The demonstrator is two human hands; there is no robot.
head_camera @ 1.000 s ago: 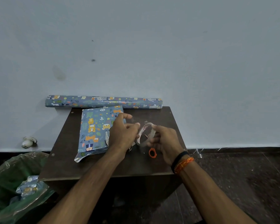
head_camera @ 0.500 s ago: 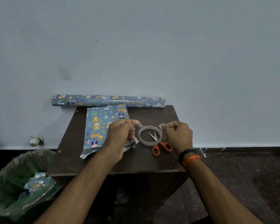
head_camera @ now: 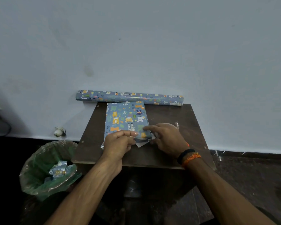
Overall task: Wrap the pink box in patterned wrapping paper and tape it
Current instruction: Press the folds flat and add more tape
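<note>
1. Right now the left hand point(head_camera: 118, 143) is curled at the near end of the wrapped box point(head_camera: 126, 120), fingertips on the paper; a real grip cannot be told.
2. Right hand point(head_camera: 167, 138) relaxed, index finger straight, pressing the box's near right corner.
3. Box lies flat on the dark table point(head_camera: 169, 153), loose white paper flap at its near end.
4. Wrapping paper roll point(head_camera: 130, 97) along the wall behind.
5. Green-lined bin point(head_camera: 47, 169) left of table, paper scraps inside.
</note>
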